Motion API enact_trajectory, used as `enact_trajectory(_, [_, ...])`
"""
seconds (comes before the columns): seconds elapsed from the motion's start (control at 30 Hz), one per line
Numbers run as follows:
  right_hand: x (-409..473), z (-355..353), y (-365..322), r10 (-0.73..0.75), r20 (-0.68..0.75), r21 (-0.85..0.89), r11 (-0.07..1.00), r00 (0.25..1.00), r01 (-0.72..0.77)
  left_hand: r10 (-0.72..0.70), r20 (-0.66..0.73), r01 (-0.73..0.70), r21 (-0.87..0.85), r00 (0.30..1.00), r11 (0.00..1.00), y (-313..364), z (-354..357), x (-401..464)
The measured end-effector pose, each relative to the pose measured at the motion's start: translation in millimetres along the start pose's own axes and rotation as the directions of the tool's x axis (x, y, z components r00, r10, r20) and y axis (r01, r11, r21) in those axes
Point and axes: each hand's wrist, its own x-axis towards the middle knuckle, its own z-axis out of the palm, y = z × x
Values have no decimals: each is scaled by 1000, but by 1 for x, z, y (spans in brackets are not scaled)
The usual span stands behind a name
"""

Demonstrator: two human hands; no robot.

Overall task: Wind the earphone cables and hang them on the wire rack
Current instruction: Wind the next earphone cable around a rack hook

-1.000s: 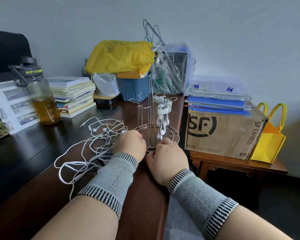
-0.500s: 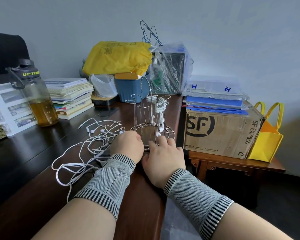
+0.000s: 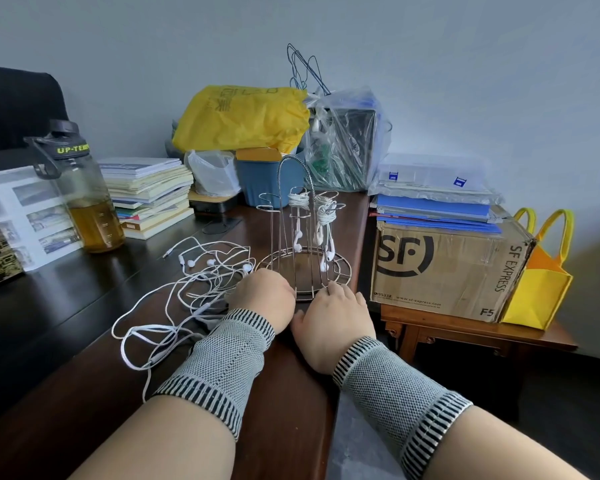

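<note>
Dark wooden desk [image 3: 66, 306] against grey wall [image 3: 465, 64], left hand [image 3: 261, 295] grip unclear, right hand [image 3: 333, 318] relaxed at wire rack [image 3: 303, 244].

Rack [image 3: 303, 268]: upright on desk [image 3: 84, 393], wound earphones [image 3: 321, 216] hanging from its hooks.
Loose cables [image 3: 187, 292]: tangled, left of rack.
Left hand [image 3: 262, 296]: at the rack's base ring.
Right hand [image 3: 333, 323]: fingertips on the base ring.
Box [image 3: 444, 268]: right of desk.

Water bottle [image 3: 84, 199] of amber liquid beside stacked books [image 3: 149, 195], yellow bag [image 3: 239, 117], cardboard box [image 3: 444, 268] on side table [image 3: 465, 330]
</note>
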Motion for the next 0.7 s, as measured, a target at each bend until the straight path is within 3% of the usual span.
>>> enact_trajectory(0.2, [-1,1,3,26,-5,32,999,1000,-26,78,47,-75,-51,996,996,3,-5,-7])
enact_trajectory(0.4, [-5,-2,1,-45,-42,4,999,998,46,12,-92,-14,-23,996,1000,-2,-5,-5])
enact_trajectory(0.53, [-1,0,-1,-25,-13,32,999,1000,25,-17,-58,19,33,998,999,-1,-4,-4])
enact_trajectory(0.7, [1,4,1,8,-14,83,997,1000,-6,13,19,-12,-47,1000,999,-1,-4,-2])
